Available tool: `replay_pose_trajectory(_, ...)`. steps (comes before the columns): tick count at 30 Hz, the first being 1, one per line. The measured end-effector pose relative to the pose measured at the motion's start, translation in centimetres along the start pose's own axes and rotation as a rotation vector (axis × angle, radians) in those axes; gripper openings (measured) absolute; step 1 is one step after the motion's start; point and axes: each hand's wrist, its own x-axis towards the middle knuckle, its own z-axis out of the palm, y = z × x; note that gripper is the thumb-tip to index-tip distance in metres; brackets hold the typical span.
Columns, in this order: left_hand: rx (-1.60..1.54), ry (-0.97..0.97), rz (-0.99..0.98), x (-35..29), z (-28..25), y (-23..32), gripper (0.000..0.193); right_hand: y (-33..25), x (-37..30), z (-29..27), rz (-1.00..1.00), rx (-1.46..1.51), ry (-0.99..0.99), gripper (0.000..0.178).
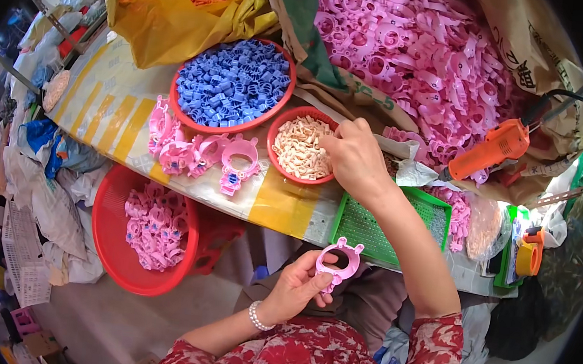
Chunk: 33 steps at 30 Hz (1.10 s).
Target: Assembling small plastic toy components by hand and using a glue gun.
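Observation:
My left hand (294,287) is closed on a pink plastic frame, a round ring with two small ears (345,270), held low in front of my body. Up at the table, my right hand (358,154) dips over the right side of a small red bowl (272,154) of small cream plastic pieces (301,146). Its fingers are curled together, and whatever they pinch is hidden. Left of that bowl lie several pink frames (241,160), the nearest with a blue piece in it. Behind them, a larger red bowl (291,85) holds blue plastic pieces (234,80).
A large sack (297,40) of pink parts (414,50) fills the back right; a yellow bag (159,28) stands back left. An orange tool (492,149) with a cable lies at right. A green tray (385,225) sits at the front edge, a red basket (104,228) below left.

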Motion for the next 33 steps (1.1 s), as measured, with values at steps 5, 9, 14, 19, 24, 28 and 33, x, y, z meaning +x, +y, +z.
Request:
replay_pose_trajectory(5, -0.032, 0.016, -0.008, 0.0, -0.8, 0.5, 0.036, -0.1, 1.5, 1.2, -0.074, -0.149, -0.156, 0.010)
replay_pose_trajectory(9, -0.044, 0.025, 0.008, 0.2, -1.0, 0.6, 0.035, 0.3, 1.9, 2.2, -0.082, -0.196, -0.245, 0.010)
replay_pose_trajectory(14, -0.097, 0.034, 0.021, -0.1, -1.2, 0.5, 0.038, -0.1, 1.4, 0.1, 0.077, 0.141, -0.126, 0.009)
replay_pose_trajectory(19, -0.118, 0.040, 0.011, -0.1, -0.9, 0.5, 0.042, -0.3, -1.8, -2.2, 0.497, 1.046, -0.204, 0.016)
replay_pose_trajectory(24, -0.117, 0.038, 0.010, 0.5, -0.3, 0.5, 0.042, -1.5, -7.1, -5.1, 0.604, 1.362, -0.199, 0.014)
replay_pose_trajectory(28, -0.107, 0.003, -0.007, 0.8, 0.7, 0.5, 0.042, -1.9, -10.8, -6.4, 0.646, 1.417, -0.065, 0.010)
replay_pose_trajectory(33, -0.088, -0.042, -0.068, 1.3, 2.2, -0.2, 0.042, -1.2, -14.9, -7.0, 0.714, 1.426, 0.109, 0.009)
